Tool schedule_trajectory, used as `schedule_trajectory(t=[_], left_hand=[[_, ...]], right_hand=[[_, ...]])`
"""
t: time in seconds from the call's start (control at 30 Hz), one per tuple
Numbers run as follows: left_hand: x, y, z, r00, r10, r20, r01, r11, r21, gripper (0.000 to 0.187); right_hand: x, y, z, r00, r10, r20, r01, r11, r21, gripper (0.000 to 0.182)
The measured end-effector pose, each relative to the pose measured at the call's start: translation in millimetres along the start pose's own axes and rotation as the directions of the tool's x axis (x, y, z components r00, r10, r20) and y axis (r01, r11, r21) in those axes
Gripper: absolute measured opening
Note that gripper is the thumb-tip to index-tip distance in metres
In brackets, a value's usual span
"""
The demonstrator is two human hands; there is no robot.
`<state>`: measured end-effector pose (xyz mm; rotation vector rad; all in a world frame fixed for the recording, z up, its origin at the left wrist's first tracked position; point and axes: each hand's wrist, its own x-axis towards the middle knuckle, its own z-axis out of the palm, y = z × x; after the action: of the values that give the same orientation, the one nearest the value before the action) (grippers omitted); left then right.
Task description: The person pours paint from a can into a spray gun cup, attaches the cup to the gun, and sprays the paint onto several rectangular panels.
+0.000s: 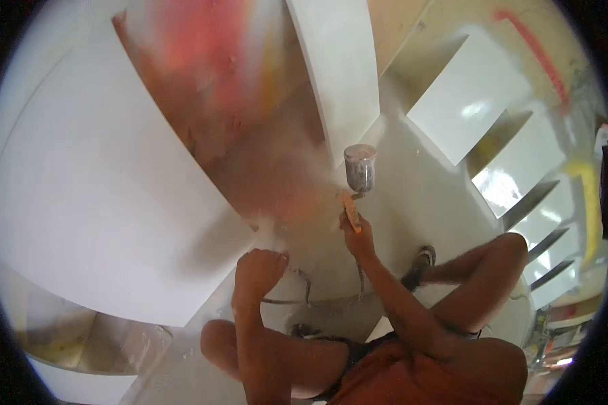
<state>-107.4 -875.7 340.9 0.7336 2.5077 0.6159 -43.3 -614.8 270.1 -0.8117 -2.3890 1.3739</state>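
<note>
My right hand (359, 237) is wrapped round the handle of a spray gun (349, 208), which has a dusty, smeared cup (361, 169) on top. A hose (361, 280) hangs below the gun. Closed and knuckles up, my left hand (260, 273) is beside the lower corner of a large white panel (108, 175). Whatever its fingers hold, if anything, is hidden, and a pale haze blurs the space just above it. A narrower white panel (341, 67) rises beyond the spray gun.
Several glossy white panels (463, 94) stand along the right. Red and yellow paint marks the wall (203, 47) between the two nearer panels. My bent knees (219, 341) and a foot (422, 266) are close to the hose on the dusty floor (412, 202). An open box-like piece (94, 341) is at lower left.
</note>
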Motion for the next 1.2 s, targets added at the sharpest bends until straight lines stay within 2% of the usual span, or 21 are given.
schedule_trajectory(t=[0.1, 0.2, 0.3, 0.37, 0.47, 0.6, 0.67, 0.7, 0.73, 0.77, 0.8, 0.87, 0.93, 1.0, 1.07, 1.2], left_hand=[[1.0, -15.6, 10.5, 0.998, -0.052, 0.019, 0.053, 0.998, -0.024, 0.049], [-0.5, -20.6, 11.0, 0.997, 0.013, -0.075, -0.017, 0.998, -0.058, 0.057], [-2.6, -21.1, 6.4, 0.999, -0.047, -0.012, 0.046, 0.997, -0.065, 0.056], [-1.0, -20.0, 6.1, 0.999, -0.045, -0.022, 0.043, 0.997, -0.064, 0.056], [-3.5, -8.4, -1.9, 0.999, -0.040, -0.016, 0.039, 0.997, -0.071, 0.051], [-2.7, -3.5, -5.1, 0.999, -0.054, -0.004, 0.053, 0.990, -0.130, 0.046], [-3.2, -3.5, -7.5, 0.999, -0.052, 0.001, 0.051, 0.992, -0.115, 0.046], [-3.6, -4.6, -8.5, 0.999, -0.046, 0.008, 0.046, 0.993, -0.105, 0.046], [-2.7, -4.8, -9.7, 0.999, -0.044, -0.003, 0.044, 0.993, -0.109, 0.046], [-2.0, -4.4, -11.3, 0.998, -0.055, 0.015, 0.056, 0.995, -0.088, 0.046], [-1.6, -4.4, -12.1, 0.997, -0.066, 0.034, 0.068, 0.995, -0.067, 0.046], [-1.5, -4.5, -13.0, 0.998, -0.056, 0.011, 0.057, 0.994, -0.095, 0.046], [0.5, -3.4, -14.0, 0.999, -0.045, -0.016, 0.043, 0.991, -0.123, 0.046], [3.2, -1.6, -15.6, 0.997, -0.079, -0.008, 0.076, 0.986, -0.150, 0.046], [5.5, -1.4, -17.5, 0.996, -0.073, -0.050, 0.062, 0.979, -0.194, 0.045], [12.5, 0.7, -21.1, 0.989, -0.092, -0.114, 0.058, 0.961, -0.271, 0.043]], right_hand=[[6.2, 39.0, 10.2, 0.999, 0.004, -0.035, -0.005, 1.000, -0.014, 0.036], [10.9, 50.3, 13.0, 0.999, -0.019, -0.049, 0.015, 0.996, -0.088, 0.034], [0.2, 32.0, 10.8, 0.997, -0.042, -0.070, 0.035, 0.994, -0.100, 0.030], [-6.2, 9.7, 7.6, 0.982, -0.165, -0.089, 0.166, 0.986, 0.005, 0.028], [-10.8, 7.4, 8.3, 0.970, -0.225, -0.092, 0.227, 0.974, 0.017, 0.027], [-5.7, 25.0, 12.3, 0.978, -0.185, -0.097, 0.178, 0.981, -0.077, 0.028], [2.3, 34.9, 11.7, 0.998, -0.028, -0.058, 0.019, 0.988, -0.151, 0.029], [7.7, 38.9, 12.5, 0.998, -0.038, -0.059, 0.029, 0.988, -0.152, 0.029], [14.7, 32.5, 11.9, 0.990, -0.122, -0.068, 0.109, 0.979, -0.173, 0.030], [22.3, 25.8, 10.3, 0.976, -0.203, -0.074, 0.186, 0.963, -0.194, 0.032], [31.4, 19.0, 7.5, 0.975, -0.212, -0.071, 0.194, 0.961, -0.197, 0.032], [44.7, -41.0, 1.7, 0.991, -0.118, -0.059, 0.109, 0.986, -0.130, 0.033], [72.8, -67.9, 2.0, 0.952, -0.288, -0.107, 0.274, 0.953, -0.128, 0.033], [88.1, -117.9, -3.8, 0.921, -0.371, -0.118, 0.360, 0.927, -0.108, 0.032], [112.9, -153.7, -5.8, 0.848, -0.506, -0.158, 0.501, 0.862, -0.074, 0.033], [127.6, -235.7, -20.7, 0.816, -0.560, -0.141, 0.543, 0.827, -0.142, 0.033]])
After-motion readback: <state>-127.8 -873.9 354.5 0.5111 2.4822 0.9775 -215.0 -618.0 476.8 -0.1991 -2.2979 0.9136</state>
